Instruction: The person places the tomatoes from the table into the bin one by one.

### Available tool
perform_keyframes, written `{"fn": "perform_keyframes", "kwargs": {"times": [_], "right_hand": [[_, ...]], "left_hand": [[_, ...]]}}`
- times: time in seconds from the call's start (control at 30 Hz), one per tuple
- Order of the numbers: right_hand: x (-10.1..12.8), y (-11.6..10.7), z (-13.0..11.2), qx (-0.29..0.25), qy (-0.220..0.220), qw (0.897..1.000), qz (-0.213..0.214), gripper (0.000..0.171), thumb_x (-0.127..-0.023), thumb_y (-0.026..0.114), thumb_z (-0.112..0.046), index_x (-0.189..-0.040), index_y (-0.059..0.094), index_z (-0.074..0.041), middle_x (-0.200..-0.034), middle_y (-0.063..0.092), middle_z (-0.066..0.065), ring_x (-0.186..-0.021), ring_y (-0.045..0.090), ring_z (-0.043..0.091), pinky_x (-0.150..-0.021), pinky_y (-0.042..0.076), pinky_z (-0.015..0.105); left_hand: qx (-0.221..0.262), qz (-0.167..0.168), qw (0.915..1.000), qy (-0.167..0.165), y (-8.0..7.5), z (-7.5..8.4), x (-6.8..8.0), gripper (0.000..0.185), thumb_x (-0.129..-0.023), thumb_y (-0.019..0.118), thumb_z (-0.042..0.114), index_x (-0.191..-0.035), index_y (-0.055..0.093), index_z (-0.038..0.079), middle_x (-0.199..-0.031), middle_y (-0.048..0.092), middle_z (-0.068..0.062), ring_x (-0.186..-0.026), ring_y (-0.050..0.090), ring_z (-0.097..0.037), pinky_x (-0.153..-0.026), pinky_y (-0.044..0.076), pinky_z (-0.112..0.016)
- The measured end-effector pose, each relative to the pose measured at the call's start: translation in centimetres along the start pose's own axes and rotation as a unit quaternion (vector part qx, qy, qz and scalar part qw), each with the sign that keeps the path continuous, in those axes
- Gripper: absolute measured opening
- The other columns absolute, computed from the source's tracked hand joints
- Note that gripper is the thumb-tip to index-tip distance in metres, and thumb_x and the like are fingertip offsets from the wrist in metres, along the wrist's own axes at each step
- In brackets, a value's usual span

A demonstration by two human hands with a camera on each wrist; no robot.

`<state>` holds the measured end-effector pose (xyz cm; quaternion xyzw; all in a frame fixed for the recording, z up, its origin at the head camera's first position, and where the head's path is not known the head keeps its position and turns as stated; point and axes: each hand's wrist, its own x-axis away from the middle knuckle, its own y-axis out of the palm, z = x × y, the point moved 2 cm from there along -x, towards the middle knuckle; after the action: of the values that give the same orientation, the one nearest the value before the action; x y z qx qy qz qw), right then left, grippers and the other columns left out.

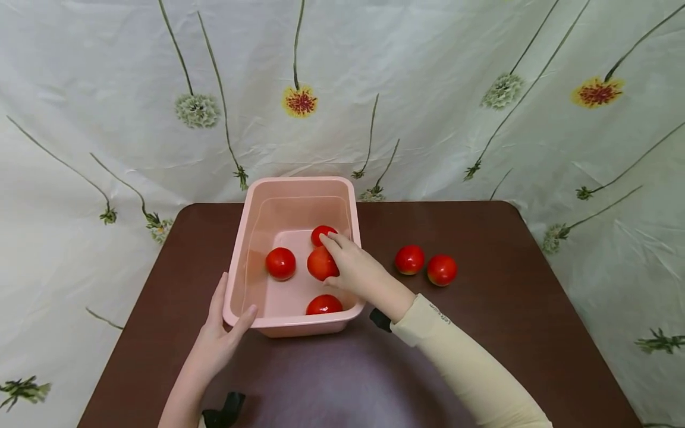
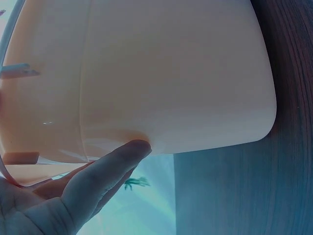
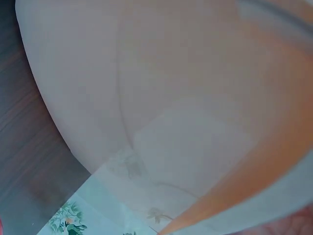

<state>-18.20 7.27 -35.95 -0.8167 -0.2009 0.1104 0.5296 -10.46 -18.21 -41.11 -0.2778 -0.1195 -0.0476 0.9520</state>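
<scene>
A pink plastic basin point(image 1: 291, 321) stands on the dark table, with several red tomatoes in it. My left hand point(image 1: 216, 342) holds its near left corner, fingers along the left side and thumb at the front; the left wrist view shows the thumb point(image 2: 110, 171) against the outer wall. Reaching over the right rim, my right hand point(image 1: 355, 267) grips a tomato point(image 1: 321, 264) between thumb and fingers inside the basin. Around it lie a tomato on the left point(image 1: 280, 263), one behind point(image 1: 321, 234) and one near the front wall point(image 1: 324, 305). The right wrist view shows mostly the basin's wall point(image 3: 73, 83).
Two more tomatoes, one point(image 1: 409, 260) beside another point(image 1: 442, 270), lie on the dark brown table point(image 1: 492, 333) right of the basin. A pale cloth with flower prints point(image 1: 428, 71) hangs behind the table.
</scene>
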Motion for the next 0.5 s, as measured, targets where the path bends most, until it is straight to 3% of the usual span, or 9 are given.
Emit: {"fn": "perform_keyframes", "kwargs": {"times": [0.2, 0.5], "right_hand": [[0.07, 0.26, -0.16, 0.016, -0.004, 1.000, -0.008, 0.069, -0.085, 0.078, -0.020, -0.145, 0.048, -0.006, -0.148, 0.046, 0.015, -0.138, 0.045, 0.030, -0.104, 0.048, 0.040], [-0.14, 0.24, -0.02, -0.022, -0.014, 1.000, -0.005, 0.062, -0.086, 0.076, -0.016, -0.143, 0.052, -0.010, -0.143, 0.051, 0.013, -0.128, 0.053, 0.026, -0.105, 0.048, 0.039]], "left_hand": [[0.009, -0.001, 1.0000, 0.002, 0.07, -0.12, 0.20, 0.098, -0.095, 0.060, 0.046, -0.157, -0.015, 0.033, -0.165, 0.002, -0.018, -0.146, 0.020, -0.049, -0.112, 0.021, -0.070], [0.006, -0.002, 1.0000, 0.001, -0.08, 0.07, 0.10, 0.098, -0.094, 0.058, 0.049, -0.156, -0.015, 0.033, -0.166, 0.003, -0.017, -0.147, 0.019, -0.048, -0.112, 0.022, -0.070]]}}
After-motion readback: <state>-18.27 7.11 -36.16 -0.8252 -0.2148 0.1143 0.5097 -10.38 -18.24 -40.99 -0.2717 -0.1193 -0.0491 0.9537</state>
